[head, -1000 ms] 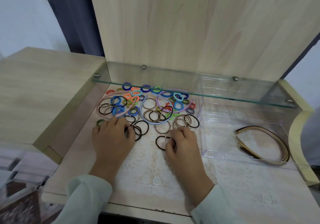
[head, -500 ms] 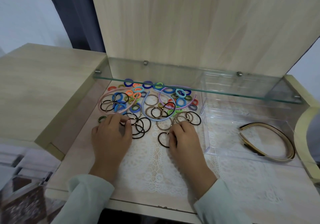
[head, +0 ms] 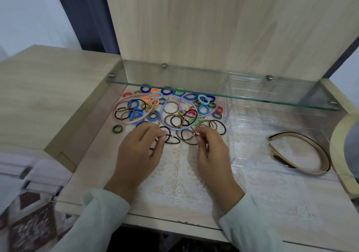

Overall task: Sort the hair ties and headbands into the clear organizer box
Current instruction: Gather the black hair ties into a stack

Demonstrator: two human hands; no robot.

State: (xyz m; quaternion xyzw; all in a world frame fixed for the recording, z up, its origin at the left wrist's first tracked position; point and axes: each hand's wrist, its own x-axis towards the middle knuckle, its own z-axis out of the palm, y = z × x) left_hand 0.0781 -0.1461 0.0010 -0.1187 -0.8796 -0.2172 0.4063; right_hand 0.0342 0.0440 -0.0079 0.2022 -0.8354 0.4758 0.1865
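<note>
A thin black tie (head: 172,142) lies on the lace mat (head: 180,176) between the two hands. The left hand (head: 138,152) pinches its left end between thumb and forefinger, the other fingers curled loosely beneath. The right hand (head: 212,152), at 3 o'clock from the left one and apart from it, pinches a brown tie (head: 184,138) by its small gold bead, thumb and forefinger closed together on it.

At 12 o'clock from both hands spreads the loose heap of hair ties (head: 155,104): thick blue, orange, green and red ones toward the back, thin black and brown ones nearer the hands. Three headbands lie tangled in the heap: a pink headband (head: 114,113) at 10 o'clock, a blue headband (head: 162,115) in the middle and a purple headband (head: 180,104) at 1 o'clock. One green-and-black tie (head: 117,128) lies alone at 9 o'clock from the heap's near edge.

The clear organizer box (head: 231,135) stands just beside the heap at 3 o'clock, its left wall near the right hand, and tan headbands (head: 326,158) lie in its right end. A glass shelf (head: 213,94) runs across above the back of the heap and the box. All of it sits on a pale wooden desk (head: 38,96), and pale green sleeves (head: 101,212) cover both wrists at 6 o'clock
</note>
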